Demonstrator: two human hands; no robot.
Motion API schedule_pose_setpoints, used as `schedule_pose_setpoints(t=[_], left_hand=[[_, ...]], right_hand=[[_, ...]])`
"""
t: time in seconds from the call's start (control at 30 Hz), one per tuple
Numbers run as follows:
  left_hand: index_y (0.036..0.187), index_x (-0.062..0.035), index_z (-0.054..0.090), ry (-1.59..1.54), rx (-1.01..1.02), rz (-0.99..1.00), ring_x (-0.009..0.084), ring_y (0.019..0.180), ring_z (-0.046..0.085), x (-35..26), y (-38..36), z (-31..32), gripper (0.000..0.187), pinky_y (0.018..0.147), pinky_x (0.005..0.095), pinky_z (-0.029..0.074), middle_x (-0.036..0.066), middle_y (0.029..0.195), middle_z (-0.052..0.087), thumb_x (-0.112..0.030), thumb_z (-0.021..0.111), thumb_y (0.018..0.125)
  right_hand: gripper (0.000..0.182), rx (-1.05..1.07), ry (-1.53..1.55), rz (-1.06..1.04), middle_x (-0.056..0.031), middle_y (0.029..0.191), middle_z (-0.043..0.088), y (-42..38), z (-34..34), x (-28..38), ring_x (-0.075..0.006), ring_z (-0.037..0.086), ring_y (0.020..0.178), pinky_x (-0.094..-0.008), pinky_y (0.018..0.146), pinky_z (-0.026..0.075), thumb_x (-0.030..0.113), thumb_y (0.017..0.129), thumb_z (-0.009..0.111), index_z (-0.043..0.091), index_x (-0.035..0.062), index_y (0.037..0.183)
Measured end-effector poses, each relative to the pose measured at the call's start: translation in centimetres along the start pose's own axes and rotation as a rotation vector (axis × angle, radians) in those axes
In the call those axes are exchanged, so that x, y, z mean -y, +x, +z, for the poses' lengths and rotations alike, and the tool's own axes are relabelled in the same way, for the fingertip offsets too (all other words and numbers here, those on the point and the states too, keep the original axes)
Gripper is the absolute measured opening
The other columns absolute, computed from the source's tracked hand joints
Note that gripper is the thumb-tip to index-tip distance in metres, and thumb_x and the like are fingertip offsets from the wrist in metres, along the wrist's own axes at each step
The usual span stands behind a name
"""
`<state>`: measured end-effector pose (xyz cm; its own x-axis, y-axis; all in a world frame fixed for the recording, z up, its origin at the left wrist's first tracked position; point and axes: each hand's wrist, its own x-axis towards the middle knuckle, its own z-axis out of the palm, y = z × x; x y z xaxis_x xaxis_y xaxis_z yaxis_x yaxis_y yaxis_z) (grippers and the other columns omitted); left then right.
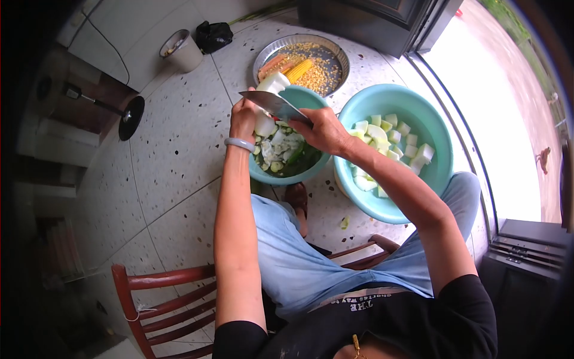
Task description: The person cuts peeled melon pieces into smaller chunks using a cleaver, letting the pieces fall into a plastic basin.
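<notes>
My left hand, with a pale bangle at the wrist, is closed around a long peeled white gourd above a teal basin. The fingers are partly hidden behind the blade and gourd. In my right hand is a kitchen knife, its broad blade lying across the gourd. Under both hands, the basin holds peelings and green and white scraps. A larger teal basin to the right contains several pale gourd chunks.
A metal tray with loose corn kernels and a yellow corn cob lies beyond the basins. A bin and a black bag stand at the back left. A red wooden chair is at lower left; an open doorway is at right.
</notes>
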<state>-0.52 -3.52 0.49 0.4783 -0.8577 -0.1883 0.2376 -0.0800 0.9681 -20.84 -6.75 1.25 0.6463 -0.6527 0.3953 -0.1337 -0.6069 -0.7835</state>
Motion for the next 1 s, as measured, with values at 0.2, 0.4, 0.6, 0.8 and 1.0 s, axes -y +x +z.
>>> schedule_pose_setpoints(t=[0.2, 0.4, 0.6, 0.8, 1.0], left_hand=[[0.106, -0.0031, 0.060, -0.139, 0.063, -0.124, 0.0184, 0.071, 0.061, 0.9, -0.9, -1.5, 0.036, 0.062, 0.0320, 0.051, 0.009, 0.086, 0.064, -0.037, 0.054, 0.097], [0.112, -0.0034, 0.057, -0.301, -0.092, -0.246, 0.0259, 0.077, 0.061, -0.2, -2.2, -3.2, 0.038, 0.065, 0.0393, 0.051, 0.011, 0.091, 0.062, -0.037, 0.055, 0.096], [0.112, -0.0040, 0.054, -0.458, 0.248, -0.284, 0.0248, 0.076, 0.059, -0.5, -4.1, -2.6, 0.036, 0.065, 0.0334, 0.050, 0.011, 0.084, 0.059, -0.032, 0.063, 0.092], [0.117, -0.0062, 0.052, -0.385, 0.479, -0.188, 0.0222, 0.075, 0.060, 0.8, -10.7, 7.8, 0.032, 0.061, 0.0345, 0.050, 0.009, 0.086, 0.059, -0.029, 0.056, 0.096], [0.120, -0.0084, 0.045, -0.328, 0.555, -0.246, 0.0190, 0.073, 0.060, 3.6, -14.8, 14.8, 0.037, 0.061, 0.0329, 0.051, 0.007, 0.091, 0.056, -0.032, 0.058, 0.095]], right_hand=[[0.015, -0.098, 0.011, 0.144, -0.0232, 0.075, 0.064, 0.2, 0.8, -0.1, -0.0418, 0.062, 0.071, -0.0431, 0.062, 0.049, 0.011, 0.083, 0.065, 0.066, -0.0014, 0.091], [0.017, -0.210, 0.237, 0.166, -0.0267, 0.075, 0.062, -0.3, 1.3, 2.0, -0.0432, 0.062, 0.071, -0.0435, 0.062, 0.049, 0.010, 0.083, 0.065, 0.065, -0.0029, 0.094], [0.013, -0.226, 0.012, 0.122, -0.0193, 0.065, 0.061, -3.1, -1.4, 2.6, -0.0307, 0.062, 0.056, -0.0375, 0.056, 0.048, 0.009, 0.089, 0.060, 0.062, -0.0019, 0.096], [0.012, -0.272, -0.314, 0.005, -0.0196, 0.071, 0.062, -10.0, -8.4, 2.9, -0.0371, 0.061, 0.060, -0.0438, 0.053, 0.046, 0.007, 0.087, 0.061, 0.058, 0.0033, 0.099], [0.023, -0.310, -0.370, 0.056, -0.0171, 0.076, 0.063, -15.4, -12.0, 2.3, -0.0379, 0.062, 0.065, -0.0451, 0.053, 0.049, 0.004, 0.082, 0.061, 0.056, 0.0056, 0.105]])
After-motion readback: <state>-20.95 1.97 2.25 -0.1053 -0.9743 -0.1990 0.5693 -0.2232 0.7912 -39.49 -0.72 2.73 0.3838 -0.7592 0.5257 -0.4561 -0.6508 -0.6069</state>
